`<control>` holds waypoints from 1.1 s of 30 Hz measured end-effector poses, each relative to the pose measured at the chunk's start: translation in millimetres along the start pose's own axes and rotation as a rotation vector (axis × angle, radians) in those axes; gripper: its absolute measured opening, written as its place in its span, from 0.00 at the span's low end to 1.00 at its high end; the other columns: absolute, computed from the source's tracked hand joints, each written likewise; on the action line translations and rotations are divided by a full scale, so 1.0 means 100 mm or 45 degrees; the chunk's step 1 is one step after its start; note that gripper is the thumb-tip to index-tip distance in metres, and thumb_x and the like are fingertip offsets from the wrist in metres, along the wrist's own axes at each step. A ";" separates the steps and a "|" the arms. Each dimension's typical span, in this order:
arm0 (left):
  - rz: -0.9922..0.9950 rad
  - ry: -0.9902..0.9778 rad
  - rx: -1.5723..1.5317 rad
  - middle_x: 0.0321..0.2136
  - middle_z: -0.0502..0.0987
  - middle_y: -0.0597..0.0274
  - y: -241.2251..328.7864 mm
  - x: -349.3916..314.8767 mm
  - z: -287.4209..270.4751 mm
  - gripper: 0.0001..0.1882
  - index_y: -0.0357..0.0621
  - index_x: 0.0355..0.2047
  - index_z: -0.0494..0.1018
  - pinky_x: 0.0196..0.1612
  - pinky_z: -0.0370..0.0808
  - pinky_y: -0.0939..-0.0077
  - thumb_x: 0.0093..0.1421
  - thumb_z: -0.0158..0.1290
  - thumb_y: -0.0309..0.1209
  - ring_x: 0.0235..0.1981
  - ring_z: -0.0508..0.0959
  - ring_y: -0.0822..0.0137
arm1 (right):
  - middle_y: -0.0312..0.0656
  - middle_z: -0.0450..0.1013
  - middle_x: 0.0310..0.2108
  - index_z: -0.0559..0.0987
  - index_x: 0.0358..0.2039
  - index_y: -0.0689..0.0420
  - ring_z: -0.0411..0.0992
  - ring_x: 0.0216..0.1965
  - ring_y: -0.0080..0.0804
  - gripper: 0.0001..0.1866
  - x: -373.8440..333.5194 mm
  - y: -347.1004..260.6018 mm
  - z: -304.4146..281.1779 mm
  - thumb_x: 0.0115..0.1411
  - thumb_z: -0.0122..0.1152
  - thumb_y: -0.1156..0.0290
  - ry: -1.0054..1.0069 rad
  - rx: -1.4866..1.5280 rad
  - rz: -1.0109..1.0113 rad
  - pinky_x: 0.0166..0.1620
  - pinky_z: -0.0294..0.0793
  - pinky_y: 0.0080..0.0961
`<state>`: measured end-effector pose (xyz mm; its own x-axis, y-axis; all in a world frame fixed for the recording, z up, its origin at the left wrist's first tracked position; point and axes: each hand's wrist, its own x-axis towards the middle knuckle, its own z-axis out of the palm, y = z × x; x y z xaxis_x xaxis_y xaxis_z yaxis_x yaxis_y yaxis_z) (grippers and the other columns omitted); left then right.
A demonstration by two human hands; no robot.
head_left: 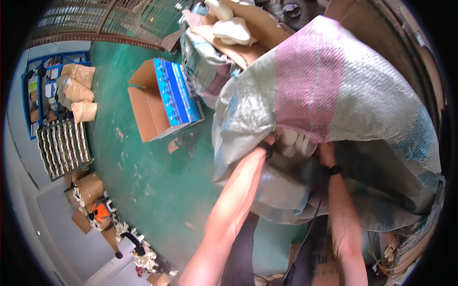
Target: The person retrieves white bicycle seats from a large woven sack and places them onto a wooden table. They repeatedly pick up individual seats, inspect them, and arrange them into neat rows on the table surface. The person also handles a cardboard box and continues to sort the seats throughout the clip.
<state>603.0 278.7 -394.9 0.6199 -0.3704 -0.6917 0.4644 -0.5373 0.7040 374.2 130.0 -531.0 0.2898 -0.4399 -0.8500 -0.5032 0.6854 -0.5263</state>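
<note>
A large woven sack (310,81), silvery grey with pink and blue stripes, spreads before me with its mouth toward my body. Both my forearms reach into that opening. Just inside the sack's edge is my left hand (269,141), its fingers mostly covered by the fabric. My right hand (327,153), with a dark band at the wrist, goes under the sack's upper edge, so its fingers are hidden too. Between the hands, several pale rounded pieces (300,143) show inside the mouth; their kind is unclear. I cannot see whether either hand grips one.
An open blue-and-brown cardboard box (179,93) stands on the green floor (157,190) left of the sack. Behind it, another sack (205,57) holds cardboard and white moulded pieces (233,31). Stuffed bags (80,88), a ribbed rack (64,148) and scattered cartons (89,187) line the left wall.
</note>
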 end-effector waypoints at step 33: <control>-0.313 -0.214 -0.115 0.51 0.79 0.47 -0.56 -0.50 0.40 0.37 0.33 0.60 0.68 0.45 0.82 0.57 0.58 0.64 0.47 0.50 0.81 0.52 | 0.47 0.69 0.65 0.70 0.65 0.59 0.67 0.64 0.43 0.32 -0.88 0.50 -0.31 0.65 0.63 0.58 -0.341 -0.291 -0.056 0.66 0.65 0.38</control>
<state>520.1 296.9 -406.1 0.3721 -0.3617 -0.8548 0.6468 -0.5596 0.5182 298.0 184.9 -481.3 0.5031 -0.2779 -0.8183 -0.6457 0.5084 -0.5697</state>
